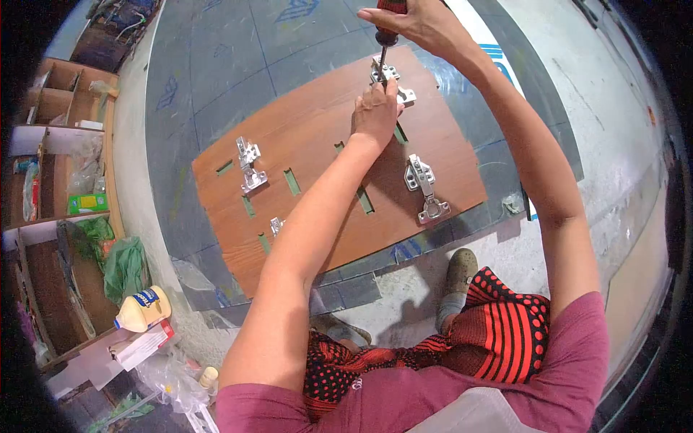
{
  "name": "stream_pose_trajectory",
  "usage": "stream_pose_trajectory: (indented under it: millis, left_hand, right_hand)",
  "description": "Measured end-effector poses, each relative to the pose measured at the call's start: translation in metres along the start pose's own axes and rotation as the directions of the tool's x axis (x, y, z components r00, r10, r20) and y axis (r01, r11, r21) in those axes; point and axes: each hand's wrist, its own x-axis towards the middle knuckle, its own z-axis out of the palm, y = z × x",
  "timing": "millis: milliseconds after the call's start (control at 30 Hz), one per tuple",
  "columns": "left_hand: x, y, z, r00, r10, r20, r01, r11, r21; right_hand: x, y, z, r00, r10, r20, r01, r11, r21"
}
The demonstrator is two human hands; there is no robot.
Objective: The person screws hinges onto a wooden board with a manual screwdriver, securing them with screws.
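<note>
head view: my right hand (427,27) has its grip closed round the screwdriver (388,37) over the hinge (390,71) at the brown panel's (310,133) far edge, where a slanted shaft could slip and jab my left hand (375,114), its pinch unclear.

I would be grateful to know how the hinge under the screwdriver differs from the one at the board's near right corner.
The far hinge is partly covered by the left hand, while the near right hinge shows fully. The screwdriver stands over the far hinge; no tool or hand is at the near right hinge. Both are silvery metal and lie on the brown board.
</note>
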Motion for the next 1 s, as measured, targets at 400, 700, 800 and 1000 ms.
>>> stream_pose_trajectory:
  millis: [400, 700, 800, 1000]
  left_hand:
    - [0.003, 0.001, -0.004, 0.995, -0.014, 0.098, 0.014, 1.0, 0.006]
    - [-0.001, -0.007, 0.003, 0.997, -0.009, 0.079, 0.016, 0.996, -0.093]
    - [0.002, -0.008, 0.002, 0.998, 0.0, 0.061, 0.009, 0.99, -0.137]
    - [-0.001, -0.007, -0.003, 0.999, -0.007, 0.031, 0.013, 0.981, -0.195]
  right_hand:
    - [-0.003, 0.009, 0.002, 0.974, 0.002, 0.225, -0.066, 0.958, 0.277]
    - [-0.059, 0.015, -0.036, 0.988, 0.056, -0.144, 0.027, 0.853, 0.521]
    - [-0.1, 0.009, -0.059, 0.968, 0.125, -0.216, -0.018, 0.898, 0.44]
    - [-0.156, 0.047, -0.051, 0.997, -0.007, -0.08, 0.042, 0.894, 0.446]
